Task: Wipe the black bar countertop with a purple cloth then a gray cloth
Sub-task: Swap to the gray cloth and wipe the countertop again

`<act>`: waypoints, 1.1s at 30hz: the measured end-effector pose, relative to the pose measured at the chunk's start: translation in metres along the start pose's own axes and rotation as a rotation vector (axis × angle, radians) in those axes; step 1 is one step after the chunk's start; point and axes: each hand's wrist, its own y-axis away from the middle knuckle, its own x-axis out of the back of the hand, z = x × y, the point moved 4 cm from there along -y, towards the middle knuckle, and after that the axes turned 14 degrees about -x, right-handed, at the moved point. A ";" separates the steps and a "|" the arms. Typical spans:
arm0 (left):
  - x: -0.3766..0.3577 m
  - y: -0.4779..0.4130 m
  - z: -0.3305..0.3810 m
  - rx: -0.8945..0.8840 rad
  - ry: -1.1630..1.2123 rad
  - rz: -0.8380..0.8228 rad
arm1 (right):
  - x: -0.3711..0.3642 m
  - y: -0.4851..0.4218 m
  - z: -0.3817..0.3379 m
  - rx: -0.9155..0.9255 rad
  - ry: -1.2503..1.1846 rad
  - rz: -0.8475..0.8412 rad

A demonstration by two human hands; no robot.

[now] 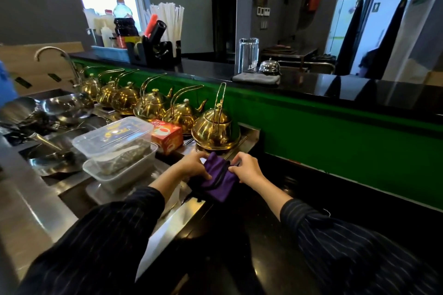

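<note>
A folded purple cloth (219, 181) with a dark seam lies between my hands, low over the lower black counter (299, 189). My left hand (193, 166) grips its left edge and my right hand (248, 170) pinches its right edge. A folded gray cloth (255, 78) rests on the raised black bar countertop (335, 90), under a glass pitcher (248, 57) and beside a metal call bell (269, 66). A green panel (335, 136) separates the two black surfaces.
A row of several gold teapots (215, 127) lines the steel ledge to the left. Stacked clear plastic containers (117, 148) and an orange tea box (167, 137) sit nearby. Metal bowls (64, 108) fill the sink area. A caddy with straws (167, 21) and bottles stands far left on the bar.
</note>
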 end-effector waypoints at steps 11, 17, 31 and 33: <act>0.032 -0.050 0.095 -0.486 -0.342 0.250 | 0.092 -0.024 -0.050 0.227 0.263 0.262; 0.083 -0.116 0.162 -0.621 -0.325 0.461 | 0.176 -0.049 -0.114 0.392 0.430 0.676; 0.079 -0.229 0.165 -0.595 -0.792 0.274 | 0.192 -0.136 -0.116 0.265 0.803 0.315; 0.077 -0.218 0.166 -0.603 -0.798 0.296 | 0.196 -0.129 -0.114 0.331 0.803 0.414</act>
